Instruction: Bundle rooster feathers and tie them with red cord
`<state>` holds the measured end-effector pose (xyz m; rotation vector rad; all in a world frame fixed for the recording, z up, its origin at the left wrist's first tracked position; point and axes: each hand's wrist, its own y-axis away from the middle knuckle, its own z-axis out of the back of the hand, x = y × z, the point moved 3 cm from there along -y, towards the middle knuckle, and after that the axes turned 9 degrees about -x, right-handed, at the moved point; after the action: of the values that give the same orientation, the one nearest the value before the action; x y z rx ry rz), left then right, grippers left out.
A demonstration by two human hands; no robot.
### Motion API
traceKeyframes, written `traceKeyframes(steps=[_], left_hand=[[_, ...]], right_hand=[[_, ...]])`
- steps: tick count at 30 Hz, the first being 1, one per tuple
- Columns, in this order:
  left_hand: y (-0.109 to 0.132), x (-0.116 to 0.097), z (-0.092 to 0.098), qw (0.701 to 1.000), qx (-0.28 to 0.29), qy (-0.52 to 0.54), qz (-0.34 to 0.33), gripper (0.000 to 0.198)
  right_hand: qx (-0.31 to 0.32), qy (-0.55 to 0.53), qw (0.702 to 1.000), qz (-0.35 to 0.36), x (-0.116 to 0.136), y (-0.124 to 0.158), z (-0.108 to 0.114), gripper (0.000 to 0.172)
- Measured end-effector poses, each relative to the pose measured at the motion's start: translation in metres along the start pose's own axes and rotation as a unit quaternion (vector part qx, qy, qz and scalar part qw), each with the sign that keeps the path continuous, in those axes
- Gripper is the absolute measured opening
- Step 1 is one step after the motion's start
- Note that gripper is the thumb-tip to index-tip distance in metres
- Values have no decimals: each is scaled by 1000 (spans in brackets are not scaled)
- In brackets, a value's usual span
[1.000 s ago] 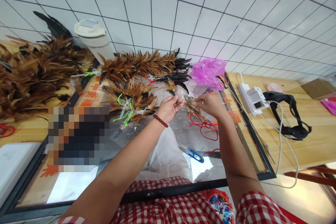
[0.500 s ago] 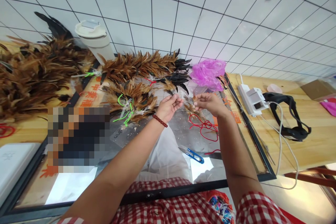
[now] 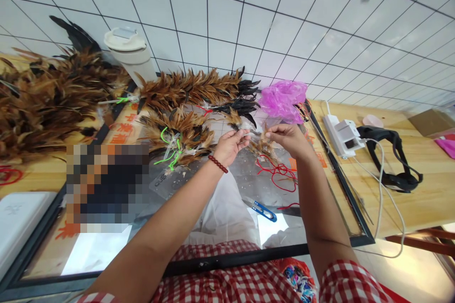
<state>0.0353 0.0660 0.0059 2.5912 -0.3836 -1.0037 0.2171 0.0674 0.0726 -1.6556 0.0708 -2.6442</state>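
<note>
My left hand (image 3: 230, 147), a beaded bracelet at its wrist, is pinched on a small feather (image 3: 233, 120) whose brown and dark tip points up and left. To its right my right hand (image 3: 288, 138) has thumb and finger together on a light brown feather (image 3: 265, 135). Below the hands lies a small pile of loose brown feathers (image 3: 263, 149). Left of my left hand sits a feather bunch (image 3: 190, 135) with a bright green tie (image 3: 173, 154). Tangled red cord (image 3: 280, 173) and blue-handled thread snips (image 3: 263, 209) lie nearer to me.
A long brown feather strip (image 3: 192, 87) and a black feather bunch (image 3: 236, 105) lie at the back. A pink plastic bag (image 3: 283, 99) stands right of them. A white tumbler (image 3: 130, 54), large feather heap (image 3: 53, 94), power strip (image 3: 340, 135) and black strapped headgear (image 3: 391, 161) surround the glass-topped frame (image 3: 355, 218).
My right hand has shifted slightly up and right, with the feather at its fingertips standing more upright. My left hand stays almost in place.
</note>
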Motion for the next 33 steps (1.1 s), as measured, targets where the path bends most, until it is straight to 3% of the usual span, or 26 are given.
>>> traceKeyframes(steps=[7, 11, 18, 23, 27, 29, 33], left_hand=[[5, -1, -3, 999, 1, -37, 6, 11], [7, 1, -5, 997, -2, -71, 31, 14], [6, 0, -5, 992, 8, -116, 44, 12], [7, 3, -4, 982, 71, -167, 49, 16], [3, 3, -2, 995, 50, -83, 20, 14], [0, 2, -1, 999, 35, -24, -2, 13], [-3, 4, 0, 999, 27, 7, -16, 13]], right_hand=[[-21, -178, 981, -73, 6, 1, -20, 34], [-37, -214, 974, -68, 7, 2, -39, 39], [-89, -75, 993, 34, 5, 5, -50, 22], [-73, -13, 996, 43, -1, 6, -52, 19], [-118, 66, 987, 88, 3, 4, -42, 23], [-96, 95, 988, 79, 4, 4, -41, 24], [36, 42, 998, 8, 3, 8, -54, 32]])
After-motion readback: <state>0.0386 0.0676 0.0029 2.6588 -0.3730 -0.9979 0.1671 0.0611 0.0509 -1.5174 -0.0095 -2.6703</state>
